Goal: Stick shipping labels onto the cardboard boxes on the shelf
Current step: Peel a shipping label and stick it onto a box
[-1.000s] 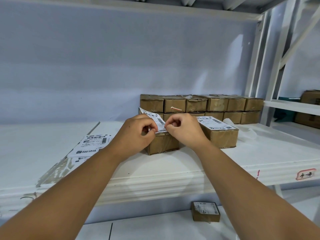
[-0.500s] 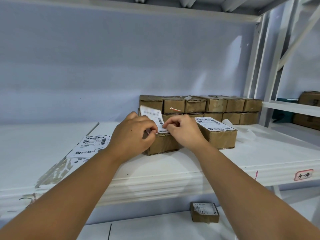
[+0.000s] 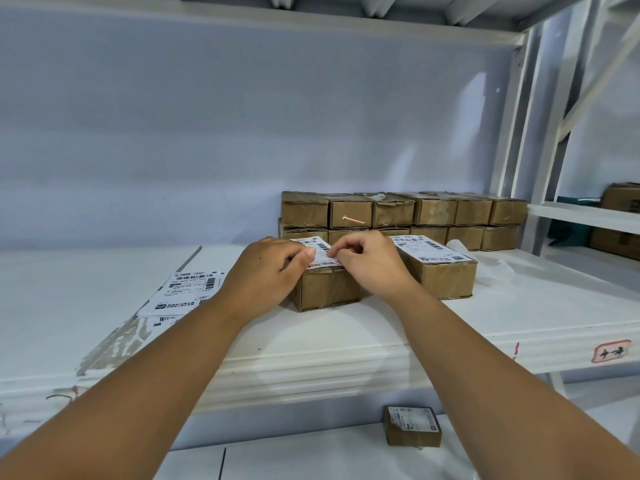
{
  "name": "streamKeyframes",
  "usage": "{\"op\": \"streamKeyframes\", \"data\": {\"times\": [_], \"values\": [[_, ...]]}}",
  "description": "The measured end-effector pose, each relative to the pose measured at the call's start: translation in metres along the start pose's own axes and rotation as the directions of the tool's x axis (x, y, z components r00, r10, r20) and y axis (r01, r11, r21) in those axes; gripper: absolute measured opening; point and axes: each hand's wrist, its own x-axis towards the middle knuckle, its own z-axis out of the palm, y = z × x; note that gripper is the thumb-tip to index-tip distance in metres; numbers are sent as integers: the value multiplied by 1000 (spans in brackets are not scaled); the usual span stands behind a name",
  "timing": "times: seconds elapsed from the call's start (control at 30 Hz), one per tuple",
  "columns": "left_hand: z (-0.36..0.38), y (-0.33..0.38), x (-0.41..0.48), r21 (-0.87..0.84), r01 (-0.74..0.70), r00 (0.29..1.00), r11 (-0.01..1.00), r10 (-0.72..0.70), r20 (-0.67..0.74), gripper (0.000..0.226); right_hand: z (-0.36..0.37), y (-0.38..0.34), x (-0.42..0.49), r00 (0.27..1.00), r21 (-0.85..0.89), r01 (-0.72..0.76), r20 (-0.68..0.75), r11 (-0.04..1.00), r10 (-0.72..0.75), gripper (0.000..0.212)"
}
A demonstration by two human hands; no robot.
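Lowered since a second ago, the shipping label (image 3: pixel 320 252) no longer stands tilted up between my hands; from the head view it now lies almost flat on top of the front cardboard box (image 3: pixel 325 289). My left hand (image 3: pixel 268 271) and right hand (image 3: pixel 372 265) each pinch its near edge between thumb and fingertip, one from either side, equally close to it. The label's long axis runs away from me, along the box top toward the back wall, so I judge the next move is a press and smoothing stroke in that direction (the far end is partly hidden by my knuckles).

Just beside my right hand sits an already labelled box (image 3: pixel 438 271), leaving little room on that side. The stacked boxes (image 3: pixel 401 211) stand close behind. Loose labels (image 3: pixel 187 292) lie on the shelf (image 3: pixel 381 327) to my left, apart from the box.
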Motion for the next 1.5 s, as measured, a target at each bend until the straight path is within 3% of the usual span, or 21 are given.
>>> {"op": "streamKeyframes", "data": {"times": [0.13,0.47,0.6,0.77,1.0,1.3,1.5], "values": [[2,-1,2,-124,170,985,978,-169,21,29,0,-1,0,1000,61,-23,6,998,23,25],[1,2,0,-280,227,972,933,-197,132,24,-4,4,9,982,407,-141,-55,903,178,37],[-2,5,-1,-295,167,984,941,-143,103,21,-4,5,8,971,474,-230,49,850,236,29],[-2,4,-2,-296,150,987,943,-125,102,17,-1,7,7,969,421,-229,181,878,166,27],[3,-3,7,-362,306,951,880,-270,149,22,-1,8,8,940,437,-331,227,836,253,25],[6,-6,7,-344,400,913,850,-336,230,27,2,10,9,902,492,-428,278,758,330,35],[4,-8,2,-429,445,876,786,-282,392,88,2,10,9,892,504,-452,265,736,366,43]]}}
